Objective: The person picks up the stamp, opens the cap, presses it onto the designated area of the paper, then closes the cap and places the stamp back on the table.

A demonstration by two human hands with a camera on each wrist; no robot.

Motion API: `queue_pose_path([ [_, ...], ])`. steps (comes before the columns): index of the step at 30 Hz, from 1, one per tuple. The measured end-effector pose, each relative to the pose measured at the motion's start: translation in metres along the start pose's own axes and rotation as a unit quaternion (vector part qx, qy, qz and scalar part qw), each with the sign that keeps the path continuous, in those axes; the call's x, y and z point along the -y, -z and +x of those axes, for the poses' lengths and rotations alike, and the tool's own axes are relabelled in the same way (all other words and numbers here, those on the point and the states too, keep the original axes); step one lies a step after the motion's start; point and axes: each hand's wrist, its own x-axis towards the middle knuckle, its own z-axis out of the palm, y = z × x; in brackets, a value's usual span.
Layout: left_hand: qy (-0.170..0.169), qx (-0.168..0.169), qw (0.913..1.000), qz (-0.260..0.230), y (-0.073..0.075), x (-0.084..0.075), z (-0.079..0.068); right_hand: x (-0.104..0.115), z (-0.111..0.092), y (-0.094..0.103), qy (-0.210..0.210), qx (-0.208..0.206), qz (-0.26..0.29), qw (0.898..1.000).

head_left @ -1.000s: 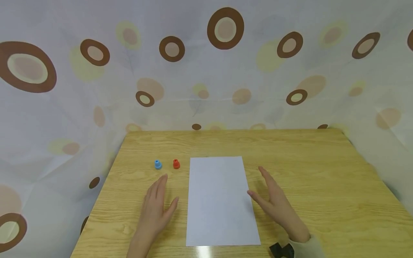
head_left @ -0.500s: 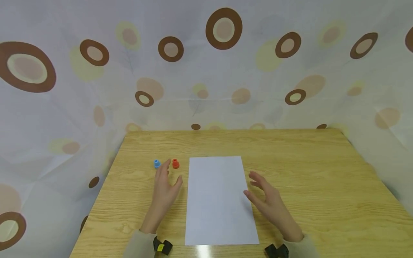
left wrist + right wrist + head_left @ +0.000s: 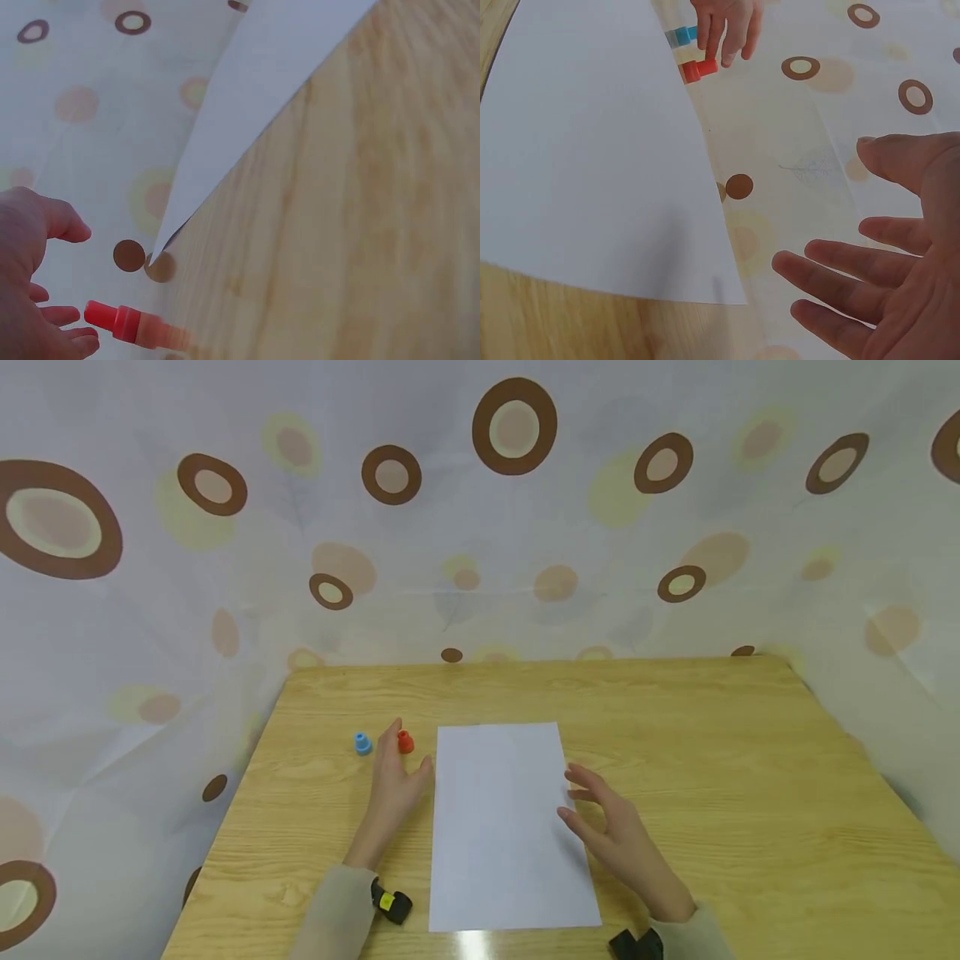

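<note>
My left hand (image 3: pixel 393 789) is nearest a small red stepped piece (image 3: pixel 406 742), shaped like a nozzle or cap. Its thumb stands apart from the fingers, and nothing is between them. In the left wrist view the same red piece (image 3: pixel 124 321) lies just past the fingertips. A matching blue piece (image 3: pixel 362 743) stands left of that hand. Over the right edge of a blank white sheet of paper (image 3: pixel 502 827) hovers my right hand (image 3: pixel 618 831), fingers apart and holding nothing. The right wrist view shows its spread fingers (image 3: pixel 840 285).
Everything lies on a wooden table (image 3: pixel 720 760) with visible grain. A pale cloth (image 3: pixel 480 527) printed with brown rings and spots hangs behind the table and along both sides. Each wrist wears a black strap device (image 3: pixel 393 903).
My left hand has moved forward and right, up to the red piece. The right hand has shifted slightly left toward the paper, its fingers bending a little. The pieces and paper stay put.
</note>
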Motion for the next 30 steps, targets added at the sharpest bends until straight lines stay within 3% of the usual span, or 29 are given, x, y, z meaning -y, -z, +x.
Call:
queue_pose_path([
  [10, 0.027, -0.024, 0.9991, -0.023, -0.007, 0.011, 0.014, 0.000, 0.001, -0.006, 0.013, 0.012, 0.007, 1.000],
  [18, 0.063, -0.055, 0.9933, -0.080, -0.008, 0.021, 0.021, 0.002, 0.000, -0.008, 0.031, 0.009, 0.003, 0.999],
  [30, 0.047, -0.075, 0.9950, -0.045, -0.005, 0.023, 0.024, 0.002, -0.003, -0.009, 0.030, 0.016, 0.003, 0.999],
])
